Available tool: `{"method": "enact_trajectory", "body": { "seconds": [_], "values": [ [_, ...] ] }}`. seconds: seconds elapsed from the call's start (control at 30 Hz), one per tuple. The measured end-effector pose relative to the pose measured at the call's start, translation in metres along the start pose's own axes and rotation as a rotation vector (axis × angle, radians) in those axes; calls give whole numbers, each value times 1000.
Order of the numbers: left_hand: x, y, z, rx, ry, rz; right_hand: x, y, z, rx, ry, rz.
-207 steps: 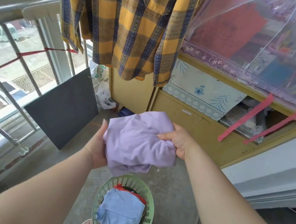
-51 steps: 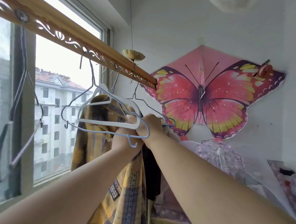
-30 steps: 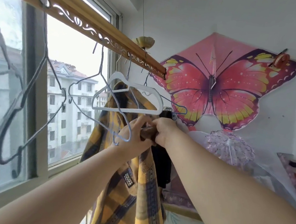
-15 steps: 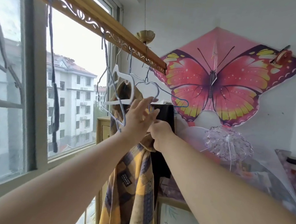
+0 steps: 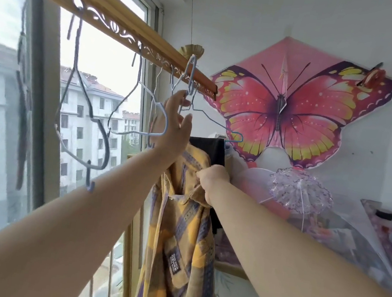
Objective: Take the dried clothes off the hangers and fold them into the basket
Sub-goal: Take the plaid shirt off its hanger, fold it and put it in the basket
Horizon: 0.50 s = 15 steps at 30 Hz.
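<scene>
Up by the window rail (image 5: 121,28), my right grip (image 5: 212,184) is clenched on the plaid shirt (image 5: 173,259), looks freed, left grip (image 5: 173,122) flat-fingered on the blue hanger (image 5: 191,68); folding and the black garment (image 5: 207,147) remain.

I see a pink butterfly kite (image 5: 280,105) spread flat on the white back wall (image 5: 260,18). Its right wingtip reaches toward the wall's right corner, and a small orange-red object (image 5: 373,75) sits on that tip. A carved wooden rail (image 5: 121,28) runs from the upper left across the window (image 5: 101,63) and ends just beside the kite's left wing. A brass fitting (image 5: 192,49) hangs just above the rail's end. Through the glass I make out pale apartment blocks (image 5: 86,111). Below the kite sits a clear, lace-edged net cover (image 5: 298,191).
</scene>
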State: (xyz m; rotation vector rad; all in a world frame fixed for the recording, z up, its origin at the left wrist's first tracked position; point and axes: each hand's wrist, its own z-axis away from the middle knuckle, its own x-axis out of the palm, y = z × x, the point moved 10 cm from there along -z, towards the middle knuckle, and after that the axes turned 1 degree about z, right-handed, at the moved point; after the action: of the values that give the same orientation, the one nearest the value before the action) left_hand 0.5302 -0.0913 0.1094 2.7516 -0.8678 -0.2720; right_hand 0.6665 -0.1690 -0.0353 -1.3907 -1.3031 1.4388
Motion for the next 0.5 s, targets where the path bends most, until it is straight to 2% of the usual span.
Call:
{"method": "enact_trajectory", "body": {
  "seconds": [0.07, 0.23, 0.4, 0.5],
  "values": [
    [-4, -7, -6, -102, 0, -17, -9, -1, -2, -29, 73, -34],
    [4, -28, 3, -178, -52, -68, -10, -17, 3, -157, 103, -11],
    [12, -49, 16, -105, -94, -147, -12, -23, -2, -191, 136, -53],
    [14, -65, 19, -92, -74, -91, -12, -22, -5, -189, 138, -57]
  ]
}}
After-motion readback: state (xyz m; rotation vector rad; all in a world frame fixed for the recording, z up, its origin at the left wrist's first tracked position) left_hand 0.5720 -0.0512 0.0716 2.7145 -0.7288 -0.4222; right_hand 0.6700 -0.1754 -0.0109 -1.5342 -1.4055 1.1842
